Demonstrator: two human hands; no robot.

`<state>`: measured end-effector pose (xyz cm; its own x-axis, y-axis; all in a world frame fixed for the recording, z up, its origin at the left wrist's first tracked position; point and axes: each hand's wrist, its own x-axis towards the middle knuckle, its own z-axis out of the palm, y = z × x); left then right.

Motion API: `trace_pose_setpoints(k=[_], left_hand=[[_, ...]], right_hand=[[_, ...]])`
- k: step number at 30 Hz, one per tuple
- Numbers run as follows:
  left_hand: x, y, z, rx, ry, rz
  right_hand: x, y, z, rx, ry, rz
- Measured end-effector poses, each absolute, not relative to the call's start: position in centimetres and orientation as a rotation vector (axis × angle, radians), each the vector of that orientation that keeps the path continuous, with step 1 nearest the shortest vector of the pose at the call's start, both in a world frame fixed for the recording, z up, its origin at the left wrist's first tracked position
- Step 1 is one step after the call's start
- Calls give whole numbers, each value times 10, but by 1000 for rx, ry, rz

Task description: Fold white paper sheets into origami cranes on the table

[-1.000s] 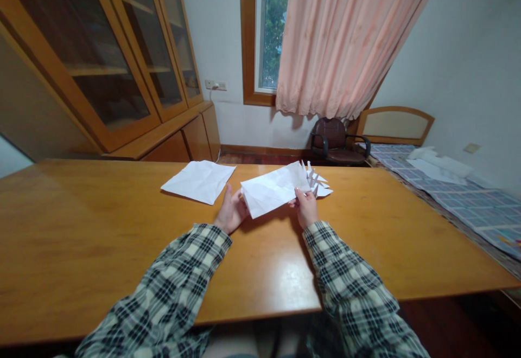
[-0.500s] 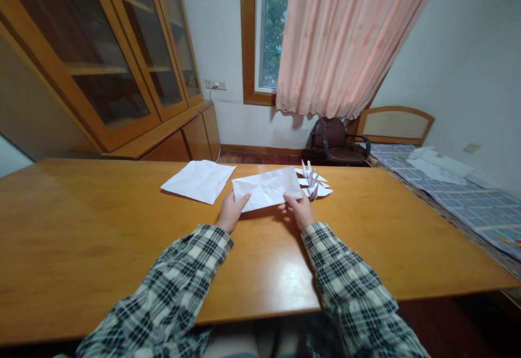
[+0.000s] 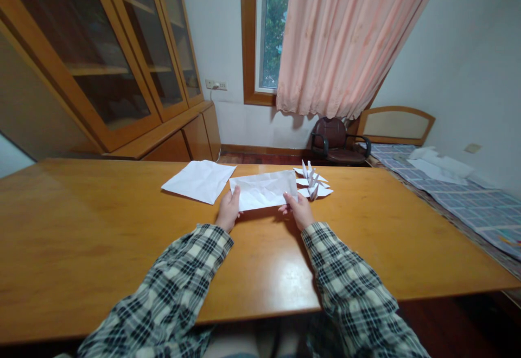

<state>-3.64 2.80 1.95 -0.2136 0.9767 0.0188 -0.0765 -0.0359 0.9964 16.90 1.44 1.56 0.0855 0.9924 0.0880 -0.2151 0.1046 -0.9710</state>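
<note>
A white sheet of paper (image 3: pixel 264 190), folded into a long rectangle and creased, is held up just above the table between both hands. My left hand (image 3: pixel 229 209) pinches its left end, thumb on top. At the lower right corner, my right hand (image 3: pixel 299 210) grips it with the thumb over the front and the fingers behind. Just beyond the right hand stand several folded paper cranes (image 3: pixel 313 184), close together. To the left lies a flat stack of white paper (image 3: pixel 199 180), or a single sheet; I cannot tell which.
The wooden table (image 3: pixel 101 238) reaches wide to both sides, with its front edge close to my lap. Behind it are a glass-door cabinet (image 3: pixel 134 76) at left and a brown armchair (image 3: pixel 331 138). A bed (image 3: pixel 459 195) stands along the right.
My left thumb has shifted from lying across the paper to pointing up along its left end. The paper has levelled slightly and moved a little left. My right hand stays nearly in place.
</note>
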Motion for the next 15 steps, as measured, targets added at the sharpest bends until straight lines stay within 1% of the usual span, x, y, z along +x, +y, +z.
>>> trace_pose_setpoints(k=[7, 12, 15], left_hand=[[-37, 30, 16, 975, 1192, 1462], [-40, 32, 21, 753, 766, 1385], [-37, 26, 22, 762, 634, 1310]], right_hand=[[170, 14, 14, -1029, -1097, 1152], [175, 18, 14, -998, -947, 1150], [176, 19, 15, -970, -868, 1156]])
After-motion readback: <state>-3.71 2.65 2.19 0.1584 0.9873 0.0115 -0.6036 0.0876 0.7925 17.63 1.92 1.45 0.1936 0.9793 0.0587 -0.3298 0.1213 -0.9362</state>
